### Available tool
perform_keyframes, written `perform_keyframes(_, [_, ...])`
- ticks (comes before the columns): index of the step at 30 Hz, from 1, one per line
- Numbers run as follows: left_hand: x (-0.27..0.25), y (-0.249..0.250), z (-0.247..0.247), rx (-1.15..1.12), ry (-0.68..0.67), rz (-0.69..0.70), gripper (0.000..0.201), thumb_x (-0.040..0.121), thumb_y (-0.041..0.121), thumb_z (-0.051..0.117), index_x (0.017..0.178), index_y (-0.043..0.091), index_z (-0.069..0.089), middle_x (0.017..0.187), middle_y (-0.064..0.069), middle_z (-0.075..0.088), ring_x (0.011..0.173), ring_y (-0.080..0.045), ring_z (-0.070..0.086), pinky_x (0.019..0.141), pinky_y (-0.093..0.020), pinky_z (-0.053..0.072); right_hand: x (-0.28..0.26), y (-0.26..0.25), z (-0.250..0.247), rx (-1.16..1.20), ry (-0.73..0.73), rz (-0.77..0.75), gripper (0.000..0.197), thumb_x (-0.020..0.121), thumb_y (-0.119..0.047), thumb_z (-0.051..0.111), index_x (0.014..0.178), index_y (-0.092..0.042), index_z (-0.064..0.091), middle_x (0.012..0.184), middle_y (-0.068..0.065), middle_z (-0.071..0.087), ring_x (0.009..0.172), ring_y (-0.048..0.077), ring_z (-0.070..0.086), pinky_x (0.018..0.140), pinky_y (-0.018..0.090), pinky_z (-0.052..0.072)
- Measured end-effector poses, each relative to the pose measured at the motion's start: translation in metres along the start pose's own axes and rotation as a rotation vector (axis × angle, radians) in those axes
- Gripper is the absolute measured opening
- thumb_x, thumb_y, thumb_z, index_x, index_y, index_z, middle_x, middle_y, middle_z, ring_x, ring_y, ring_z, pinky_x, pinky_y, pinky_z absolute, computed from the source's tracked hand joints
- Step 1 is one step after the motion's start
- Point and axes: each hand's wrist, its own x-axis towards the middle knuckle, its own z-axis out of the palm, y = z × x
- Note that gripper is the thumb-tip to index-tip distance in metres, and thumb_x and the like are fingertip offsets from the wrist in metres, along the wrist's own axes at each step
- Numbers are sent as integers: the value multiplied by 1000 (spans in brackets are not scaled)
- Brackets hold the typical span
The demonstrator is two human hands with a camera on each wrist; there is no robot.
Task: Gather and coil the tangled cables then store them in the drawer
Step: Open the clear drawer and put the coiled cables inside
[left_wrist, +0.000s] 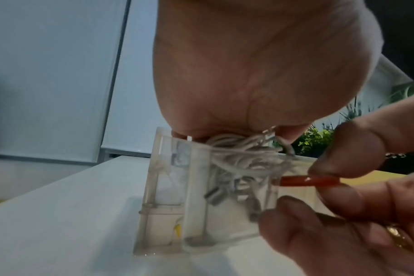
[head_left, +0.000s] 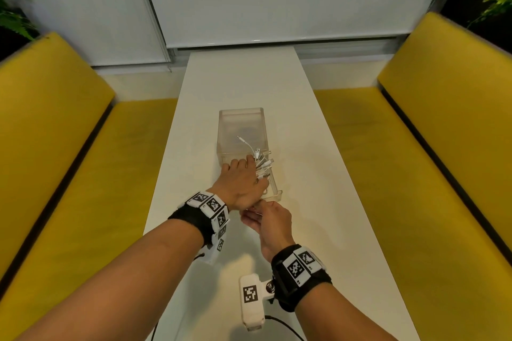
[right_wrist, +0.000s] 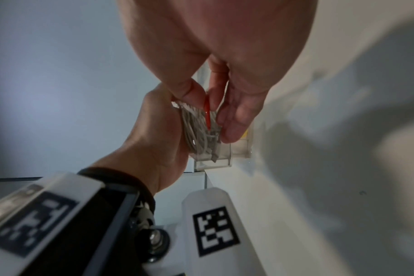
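A clear plastic drawer point(head_left: 278, 193) stands pulled out of its clear box point(head_left: 241, 119) on the white table point(head_left: 249, 77). My left hand point(head_left: 243, 183) is palm down over the drawer and grips a bundle of white cables point(head_left: 263, 163), whose plugs stick out to the right. The bundle point(left_wrist: 236, 153) sits partly inside the drawer point(left_wrist: 196, 205). My right hand point(head_left: 266, 219) is at the drawer's near end and pinches a thin red tie point(left_wrist: 310, 181) between thumb and forefinger. In the right wrist view the red tie point(right_wrist: 207, 112) lies against the cables point(right_wrist: 199, 134).
Yellow benches point(head_left: 69, 174) point(head_left: 443, 147) run along both sides of the narrow table. Green plants point(head_left: 13, 8) stand behind the backrests and a white blind hangs at the far end. A wrist camera point(head_left: 250, 299) hangs under my right wrist.
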Motion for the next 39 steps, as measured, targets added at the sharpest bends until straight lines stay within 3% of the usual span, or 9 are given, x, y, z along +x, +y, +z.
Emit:
perform_keyframes(5, [3,-14,-4,-161,-4,54,54,106,25,42,154,3,29,146,-18,36,132,-35,33,110,-40,33,2,0,-1,-27,23,19,10,94,1,54,93,5,63,85,19,69,80,33,72,76,38,63])
perform_keyframes(10, [-5,-5,-2,-157,152,31,46,97,4,52,142,4,42,127,-13,40,110,-29,48,79,-31,39,1,0,-2,-29,13,6,10,93,3,53,91,4,63,84,20,69,76,32,72,78,41,63])
perform_keyframes(13, [-10,5,3,-199,216,-24,55,96,-1,49,148,8,34,127,-15,48,102,-34,59,73,-35,41,1,0,-1,-33,12,5,9,92,3,53,89,3,61,84,23,69,73,30,70,77,42,63])
perform_keyframes(19, [-14,9,7,-66,219,-20,85,94,1,49,163,14,1,132,-16,46,95,-31,57,68,-37,40,3,3,-3,-57,11,5,9,91,3,53,87,2,61,82,21,70,73,29,70,78,42,63])
perform_keyframes(23, [-11,9,10,53,178,11,87,92,3,50,163,13,0,146,-14,34,108,-31,50,77,-38,45,3,4,-5,-52,8,6,9,91,3,53,87,2,61,87,25,72,77,30,71,79,43,62])
perform_keyframes(29, [-15,1,6,51,186,68,79,98,45,40,162,12,9,154,-11,32,117,-30,50,73,-32,36,0,1,-8,-25,-28,8,8,90,0,60,83,-1,61,91,26,73,84,33,72,78,40,62])
perform_keyframes(33, [-16,1,5,65,238,80,69,99,59,29,149,12,35,140,-5,42,115,-26,50,66,-31,40,-2,-2,-8,-16,-37,5,7,92,0,59,86,1,63,98,31,72,84,34,72,83,43,62])
perform_keyframes(36, [-15,0,7,2,243,79,53,104,50,30,136,11,49,133,-2,46,112,-24,51,67,-30,39,-1,-1,-7,12,-27,20,7,92,2,57,87,1,62,92,28,72,84,36,73,82,44,62])
perform_keyframes(39, [-12,-8,5,-113,208,102,42,100,25,46,140,10,50,136,-4,49,116,-28,54,78,-33,45,-1,2,-5,11,-19,16,10,92,3,54,92,5,63,87,23,71,81,34,73,77,40,62])
